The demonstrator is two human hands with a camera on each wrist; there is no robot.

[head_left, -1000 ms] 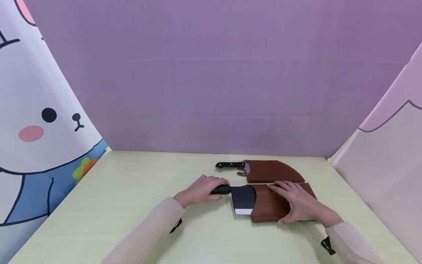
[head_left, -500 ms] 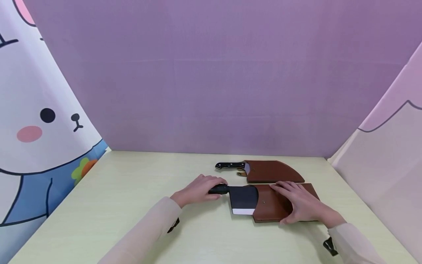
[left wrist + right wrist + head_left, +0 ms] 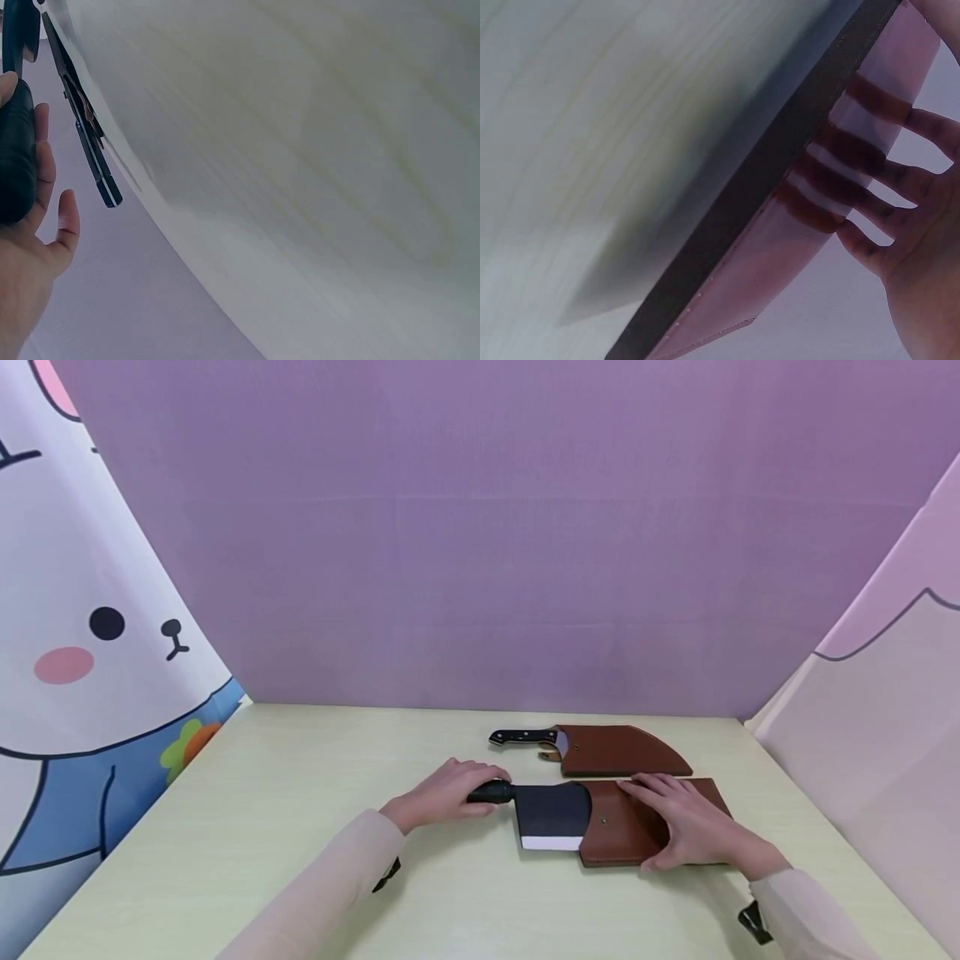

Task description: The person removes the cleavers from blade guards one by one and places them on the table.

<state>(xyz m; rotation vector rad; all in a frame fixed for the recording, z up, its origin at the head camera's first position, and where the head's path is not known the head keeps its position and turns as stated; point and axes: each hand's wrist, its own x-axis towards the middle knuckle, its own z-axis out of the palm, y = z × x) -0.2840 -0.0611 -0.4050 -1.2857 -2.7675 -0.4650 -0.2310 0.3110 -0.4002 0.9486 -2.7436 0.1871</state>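
My left hand grips the black handle of a cleaver whose dark blade has a bright lower edge. The right part of that blade is hidden in a brown leather sheath. Across the sheath lies my right hand, fingers at its far side and thumb at its near edge, holding it. In the left wrist view the handle sits against the palm of the left hand. The right wrist view shows the right hand's fingers on the glossy sheath.
Just behind lies a second knife with a riveted black handle, its blade mostly inside another brown sheath. Both are on a pale wooden table. A purple backdrop rises at the rear, with printed cloth panels at the sides.
The left hand has drawn the cleaver to the left, and more of its blade shows outside the sheath. Sheath and right hand have shifted slightly right.
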